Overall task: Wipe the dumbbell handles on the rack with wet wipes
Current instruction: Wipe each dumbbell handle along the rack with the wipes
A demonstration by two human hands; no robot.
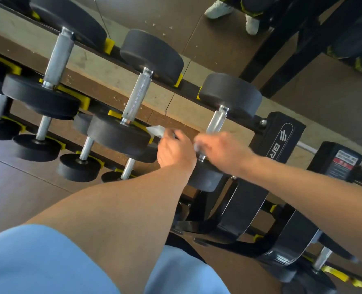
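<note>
1. Head view: gym floor and a wall mirror fill the upper frame; the rack (281,132) runs from upper left to lower right, dumbbells seated in yellow cradles so the handles stay exposed.
2. Left hand (174,151), frame centre, pinches a wipe (155,130), probably keeping it ready.
3. Right hand (222,148) curls round the rightmost handle (217,122), apparently over a second, blurred wipe; the contact itself cannot be confirmed.
4. Remaining handles (136,96) lie to the upper left, untouched.
</note>
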